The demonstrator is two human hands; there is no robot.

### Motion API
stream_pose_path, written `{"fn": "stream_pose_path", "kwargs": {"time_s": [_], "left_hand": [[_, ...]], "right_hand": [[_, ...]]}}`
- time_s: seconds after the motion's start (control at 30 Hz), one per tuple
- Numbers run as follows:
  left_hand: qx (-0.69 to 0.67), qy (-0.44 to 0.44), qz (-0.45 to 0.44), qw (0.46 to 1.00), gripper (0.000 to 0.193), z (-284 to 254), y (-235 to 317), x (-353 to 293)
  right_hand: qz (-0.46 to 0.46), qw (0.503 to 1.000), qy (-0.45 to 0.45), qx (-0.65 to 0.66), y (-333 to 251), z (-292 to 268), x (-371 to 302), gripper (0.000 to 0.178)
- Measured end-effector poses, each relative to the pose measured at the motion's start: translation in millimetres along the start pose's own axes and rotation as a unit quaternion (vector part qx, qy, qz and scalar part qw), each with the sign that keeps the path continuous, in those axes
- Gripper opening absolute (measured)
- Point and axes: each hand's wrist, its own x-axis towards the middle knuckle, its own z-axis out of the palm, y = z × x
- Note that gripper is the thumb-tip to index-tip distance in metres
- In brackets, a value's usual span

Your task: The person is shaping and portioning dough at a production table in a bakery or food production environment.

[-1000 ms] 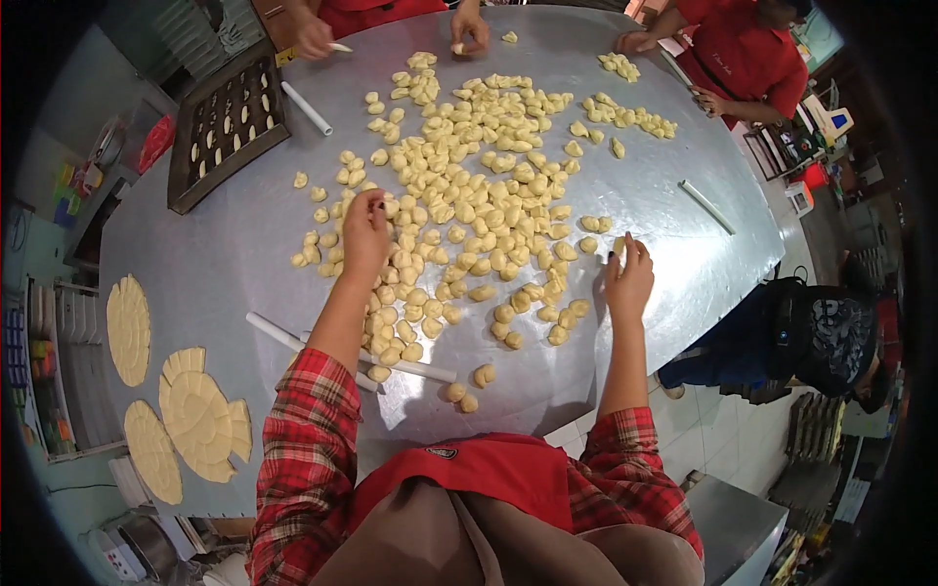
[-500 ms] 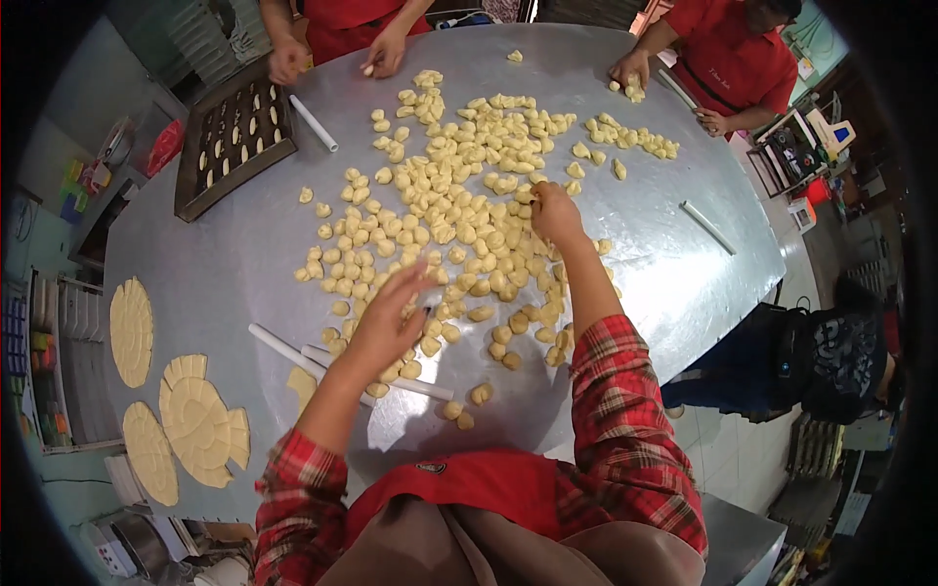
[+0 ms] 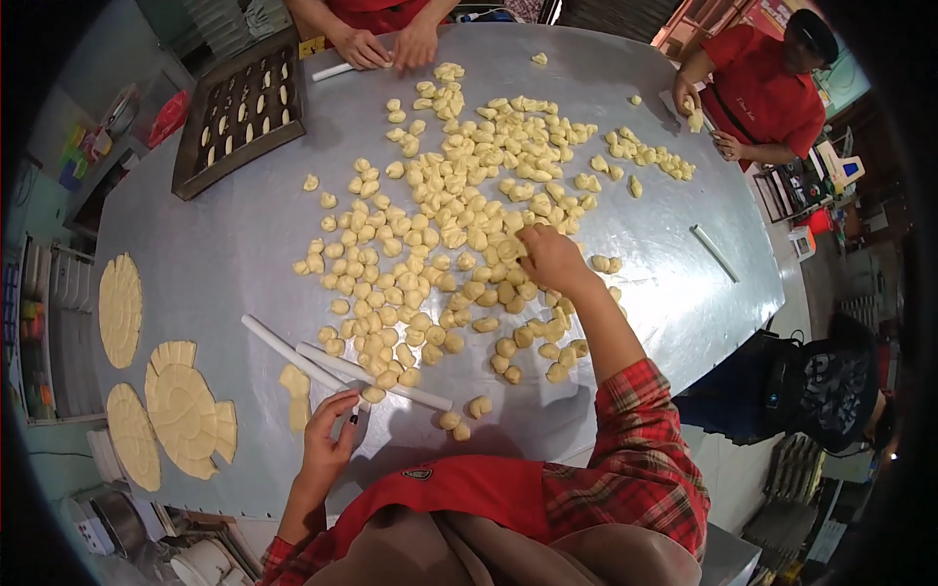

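Note:
A broad pile of small pale yellow dough pieces [image 3: 469,186] covers the middle of the metal table. My right hand [image 3: 555,260] reaches into it, with fingers and thumb curled around a dough piece [image 3: 509,250] at the pile's right side. The fingertips partly hide that piece. Nearer me, my left hand [image 3: 328,439] is open beside the end of a white rolling pin [image 3: 288,349], fingers and thumb apart. Whether it touches the pin is unclear. A second white rolling pin [image 3: 420,396] lies alongside, under some dough balls. Next to them rests a flat dough scrap [image 3: 296,396].
Flat scored dough sheets [image 3: 191,410] lie at the left of the table [image 3: 244,230]. A dark tray [image 3: 191,176] with shaped dough stands far left. Another pin [image 3: 714,253] lies right. Two co-workers in red [image 3: 767,98] [image 3: 376,15] handle dough across the table.
My left hand has drawn back from over the pile to the rolling pins. My right hand has shifted slightly nearer me. The co-worker at the far side now has both hands at a rolling pin.

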Motion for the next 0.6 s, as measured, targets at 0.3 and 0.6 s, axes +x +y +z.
{"fn": "stream_pose_path", "kwargs": {"time_s": [0.3, 0.6], "left_hand": [[-0.008, 0.015, -0.054, 0.998, 0.037, 13.2, 3.8, -8.8], [-0.005, 0.037, -0.055, 0.998, 0.036, 10.8, -2.3, -19.1]], "right_hand": [[0.094, 0.937, 0.256, 0.218, 117.5, -26.1, 56.4, 0.029], [0.062, 0.993, 0.054, 0.086, 1.1, -19.7, -11.1, 0.017]]}}
